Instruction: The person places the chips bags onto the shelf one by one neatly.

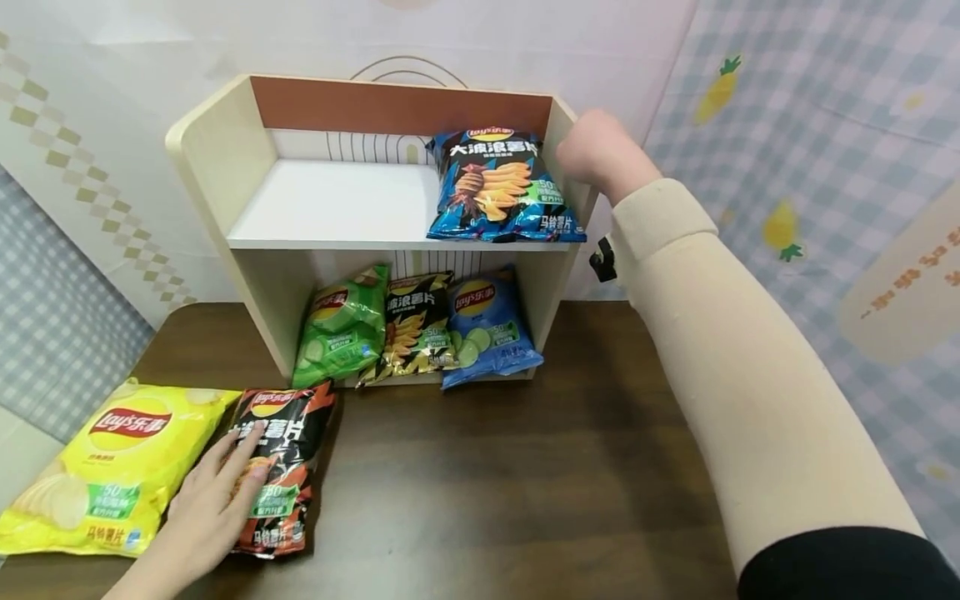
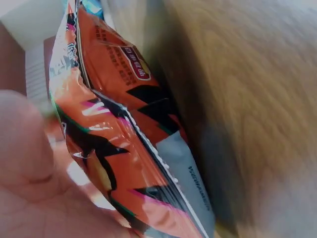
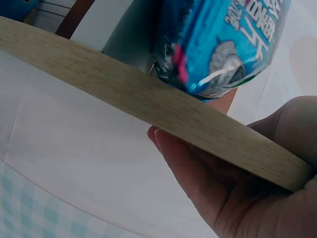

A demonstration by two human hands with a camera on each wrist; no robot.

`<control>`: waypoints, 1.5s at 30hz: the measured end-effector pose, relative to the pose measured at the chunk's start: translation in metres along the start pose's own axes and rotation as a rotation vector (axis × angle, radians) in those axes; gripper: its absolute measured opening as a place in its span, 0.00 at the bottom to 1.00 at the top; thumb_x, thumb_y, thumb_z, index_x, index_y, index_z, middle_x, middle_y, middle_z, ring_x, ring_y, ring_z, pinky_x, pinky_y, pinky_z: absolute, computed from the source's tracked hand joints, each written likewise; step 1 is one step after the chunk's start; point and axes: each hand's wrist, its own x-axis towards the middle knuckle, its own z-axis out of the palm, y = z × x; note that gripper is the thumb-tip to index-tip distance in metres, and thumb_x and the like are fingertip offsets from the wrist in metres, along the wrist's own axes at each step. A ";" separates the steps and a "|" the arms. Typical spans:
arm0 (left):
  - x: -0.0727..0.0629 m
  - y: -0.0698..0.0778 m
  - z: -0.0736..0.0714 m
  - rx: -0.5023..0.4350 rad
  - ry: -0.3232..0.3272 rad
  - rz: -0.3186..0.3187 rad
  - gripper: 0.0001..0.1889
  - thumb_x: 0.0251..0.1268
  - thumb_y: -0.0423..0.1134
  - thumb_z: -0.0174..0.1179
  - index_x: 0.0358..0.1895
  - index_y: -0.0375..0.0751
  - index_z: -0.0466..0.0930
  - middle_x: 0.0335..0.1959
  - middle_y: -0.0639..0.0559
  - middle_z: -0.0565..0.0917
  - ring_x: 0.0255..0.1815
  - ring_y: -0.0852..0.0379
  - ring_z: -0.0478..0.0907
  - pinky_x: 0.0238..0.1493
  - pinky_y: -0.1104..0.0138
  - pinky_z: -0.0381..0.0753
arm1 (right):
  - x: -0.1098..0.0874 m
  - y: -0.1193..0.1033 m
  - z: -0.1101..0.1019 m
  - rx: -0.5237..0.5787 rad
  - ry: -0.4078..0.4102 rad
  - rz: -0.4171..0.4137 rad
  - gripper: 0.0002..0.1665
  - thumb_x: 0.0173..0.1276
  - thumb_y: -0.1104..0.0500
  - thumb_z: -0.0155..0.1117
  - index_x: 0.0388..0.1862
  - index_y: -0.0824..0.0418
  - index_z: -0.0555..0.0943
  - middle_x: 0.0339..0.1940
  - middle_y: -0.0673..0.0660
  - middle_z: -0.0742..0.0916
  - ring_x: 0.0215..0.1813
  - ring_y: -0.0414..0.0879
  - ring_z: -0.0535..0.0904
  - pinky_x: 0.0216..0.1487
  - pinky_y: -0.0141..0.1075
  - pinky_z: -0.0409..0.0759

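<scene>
My left hand (image 1: 213, 500) rests on a black-and-orange bag of potato chips (image 1: 281, 508), its fingers spread over the front. In the left wrist view the crimped side seam of this chip bag (image 2: 133, 129) faces the camera, with part of the hand (image 2: 29, 173) at the left. Over at the upper right, my right hand (image 1: 603, 154) grips the side panel of a small two-tier shelf (image 1: 187, 158). The right wrist view has the thumb and fingers on opposite faces of that panel (image 3: 124, 89). A blue-and-black chip bag (image 1: 491, 187) leans inside, near the gripped panel.
On the lower tier stand a green chip bag (image 1: 341, 325), a black-and-gold one (image 1: 416, 325) and a blue one (image 1: 491, 325). A large yellow chip bag (image 1: 142, 442) lies left of my left hand on the brown wooden table (image 1: 480, 483). Patterned cloth (image 1: 787, 125) hangs behind.
</scene>
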 end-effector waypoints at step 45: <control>0.013 0.055 -0.031 -0.274 0.113 0.002 0.52 0.53 0.52 0.72 0.75 0.74 0.43 0.66 0.40 0.65 0.54 0.45 0.72 0.40 0.72 0.74 | -0.009 0.001 0.004 0.007 0.012 0.004 0.31 0.71 0.61 0.45 0.72 0.67 0.61 0.66 0.63 0.72 0.57 0.55 0.68 0.58 0.48 0.72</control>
